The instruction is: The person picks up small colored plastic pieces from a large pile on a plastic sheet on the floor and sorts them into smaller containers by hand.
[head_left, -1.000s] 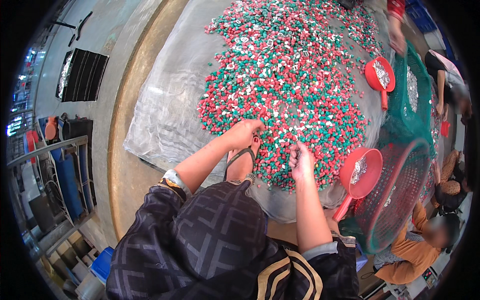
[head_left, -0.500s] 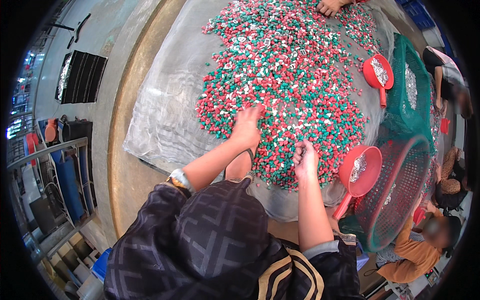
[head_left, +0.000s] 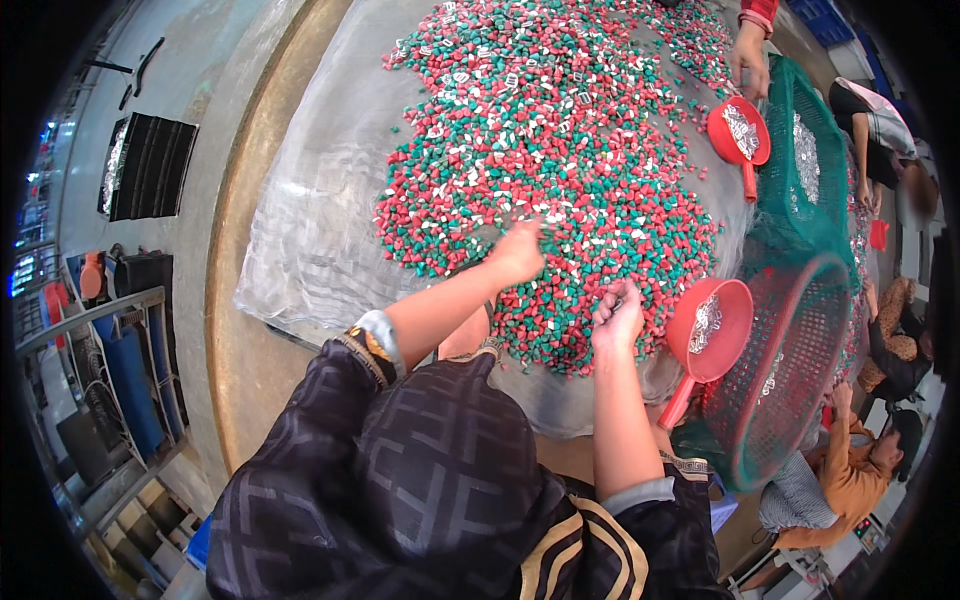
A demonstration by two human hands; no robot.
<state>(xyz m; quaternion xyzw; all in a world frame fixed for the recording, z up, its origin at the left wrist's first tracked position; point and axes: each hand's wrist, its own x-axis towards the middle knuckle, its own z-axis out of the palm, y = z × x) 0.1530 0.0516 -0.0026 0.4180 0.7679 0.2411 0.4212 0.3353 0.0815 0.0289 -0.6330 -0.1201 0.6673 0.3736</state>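
Note:
A wide heap of small red, green and white pieces [head_left: 560, 170] covers the sheet in front of me. Flat, pale slotted buckles [head_left: 512, 80] lie scattered among them. My left hand [head_left: 518, 252] is down on the near part of the heap; its fingers are smeared by motion, and what they touch is unclear. Just above the heap's near right part, my right hand [head_left: 618, 318] has its fingers curled closed; whatever they hold cannot be made out. Right of that hand sits a red long-handled scoop [head_left: 735, 325] with silvery buckles in it.
Another red scoop [head_left: 760, 155] with buckles lies farther off, below a co-worker's hand [head_left: 748, 62]. A green net-lined basket [head_left: 785, 225] and a red mesh basket [head_left: 745, 445] stand along the right. Translucent sheeting [head_left: 300, 230] spreads leftward. Other people sit at far right.
My left hand has swept a little to the right and nearer across the heap. My right hand stays closed in about the same place. The co-worker's hand has moved from the heap to above the far scoop.

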